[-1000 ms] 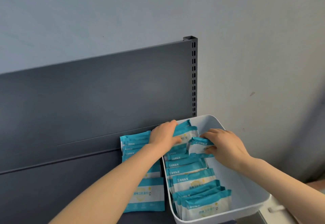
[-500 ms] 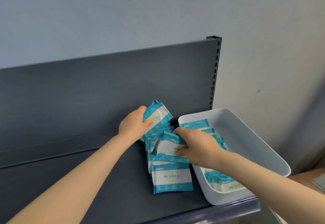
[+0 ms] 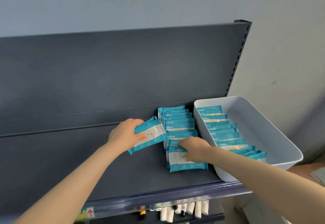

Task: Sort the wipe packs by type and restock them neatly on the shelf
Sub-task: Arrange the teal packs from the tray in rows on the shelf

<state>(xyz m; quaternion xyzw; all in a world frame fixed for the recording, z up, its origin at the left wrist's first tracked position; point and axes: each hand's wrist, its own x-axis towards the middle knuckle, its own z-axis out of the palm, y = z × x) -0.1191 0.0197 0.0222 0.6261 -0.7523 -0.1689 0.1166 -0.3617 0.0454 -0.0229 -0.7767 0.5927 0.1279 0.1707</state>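
Observation:
My left hand [image 3: 125, 133] grips a small stack of teal-and-white wipe packs [image 3: 149, 135], tilted, just above the dark shelf [image 3: 88, 162]. To its right a row of the same packs [image 3: 177, 123] lies overlapped on the shelf, running from the back panel toward me. My right hand [image 3: 193, 149] lies on the nearest packs of that row [image 3: 186, 164], fingers curled at their top edge. A white bin [image 3: 274, 135] at the shelf's right end holds several more such packs [image 3: 221, 128].
The dark back panel [image 3: 123, 69] rises behind the shelf, with a slotted upright [image 3: 237, 60] at its right edge. A lower shelf shows small tubes and bottles [image 3: 182, 209]. A pale wall stands to the right of the bin.
My left hand has carried its stack down and left, away from the row. My right hand has set its pack down and now lies on the front of the row. The view has widened.

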